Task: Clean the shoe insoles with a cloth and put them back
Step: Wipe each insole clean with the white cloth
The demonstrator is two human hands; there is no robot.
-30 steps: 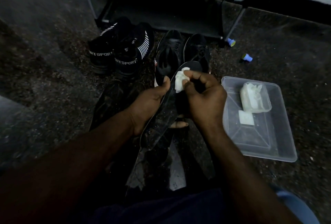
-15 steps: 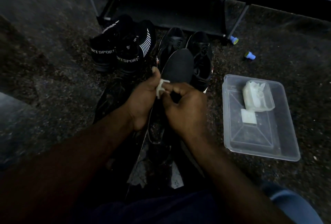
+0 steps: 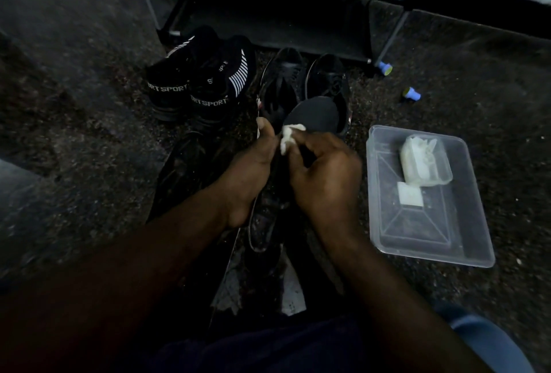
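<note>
Mid-wipe: your left hand [image 3: 250, 169] grips the black insole [image 3: 316, 114], your right hand [image 3: 325, 178] pinches the white cloth [image 3: 289, 137] against it; refitting into the black shoes [image 3: 286, 86] is not yet done.

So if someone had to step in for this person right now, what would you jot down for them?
Left hand grips the dark insole by its edge, wide end pointing away.
Right hand pinches the white cloth against it.
Black lace-up shoes sit just beyond; clear tray lies to the right.
Done: insole out, cloth on it.
Left: finish wiping, put it back in a shoe; other insoles can't be judged.
</note>
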